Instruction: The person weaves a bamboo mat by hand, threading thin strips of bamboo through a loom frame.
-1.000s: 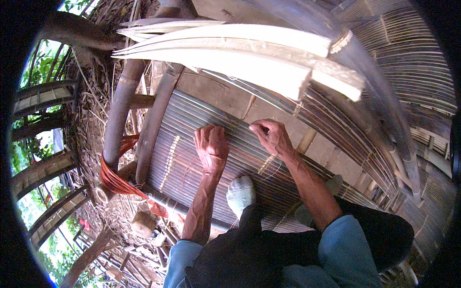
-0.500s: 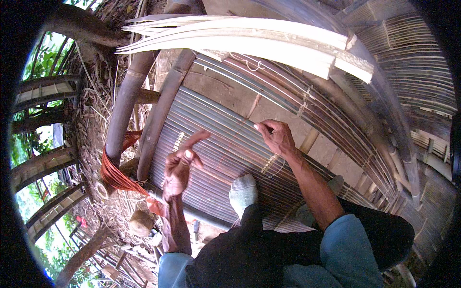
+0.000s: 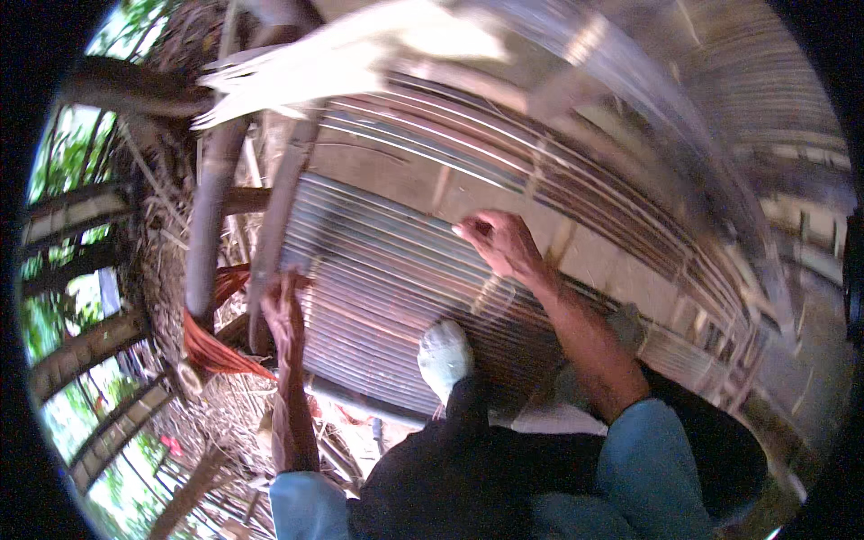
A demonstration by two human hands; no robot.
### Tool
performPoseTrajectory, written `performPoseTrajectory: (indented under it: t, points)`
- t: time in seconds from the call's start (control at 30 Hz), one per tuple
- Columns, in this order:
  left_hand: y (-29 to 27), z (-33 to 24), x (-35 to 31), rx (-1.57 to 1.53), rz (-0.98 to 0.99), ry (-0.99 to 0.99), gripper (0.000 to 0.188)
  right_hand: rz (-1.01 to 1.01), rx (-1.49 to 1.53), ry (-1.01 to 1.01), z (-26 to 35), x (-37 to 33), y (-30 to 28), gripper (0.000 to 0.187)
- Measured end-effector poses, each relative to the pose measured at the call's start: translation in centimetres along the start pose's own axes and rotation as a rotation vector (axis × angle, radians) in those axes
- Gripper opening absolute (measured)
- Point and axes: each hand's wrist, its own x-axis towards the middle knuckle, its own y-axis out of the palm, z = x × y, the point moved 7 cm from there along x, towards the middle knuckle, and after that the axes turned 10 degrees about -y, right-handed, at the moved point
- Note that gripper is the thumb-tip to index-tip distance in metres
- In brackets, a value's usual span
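My right hand [image 3: 502, 243] is raised above the far part of a mat of dark, narrow slats [image 3: 378, 297]. Its thumb and forefinger are pinched together; whatever is between them is too small to make out. A thin, pale looped line [image 3: 495, 301] shows faintly below that hand, over the slats. Beside the mat's left edge is my left hand [image 3: 285, 306], fingers bent and smeared by motion, near a dark round pole [image 3: 274, 234]. My foot in a pale sock [image 3: 445, 355] rests on the slats between the two hands.
Pale split strips [image 3: 342, 67] stretch across the top, blurred. A thick upright pole [image 3: 209, 225] stands at the left, with orange cloth [image 3: 216, 346] around its lower part. Long thin rods [image 3: 612, 202] run beyond the mat. Dry litter [image 3: 243, 405] covers the ground at left.
My left hand has moved left and a little down, its stretched forefinger now bent in. My right hand stays pinched. The whole view has shifted and blurred; the pale strips sit farther left.
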Motion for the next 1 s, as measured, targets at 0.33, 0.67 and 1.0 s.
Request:
performPoseTrajectory:
  t: [0.33, 0.67, 1.0]
  points:
    - [24.8, -2.6, -9.8, 0.861, 0.36, 1.081, 0.023, 0.066, -0.358, -0.124, 3.1, -4.4, -16.1, 0.023]
    - [41.3, 12.5, -20.6, 1.116, 0.864, 0.958, 0.029, 0.178, -0.974, -0.003, 4.7, -26.0, -31.9, 0.022]
    - [39.1, 12.7, -20.6, 0.934, 0.616, 1.188, 0.011, 0.025, -0.548, 0.119, -4.6, -32.7, -28.4, 0.021]
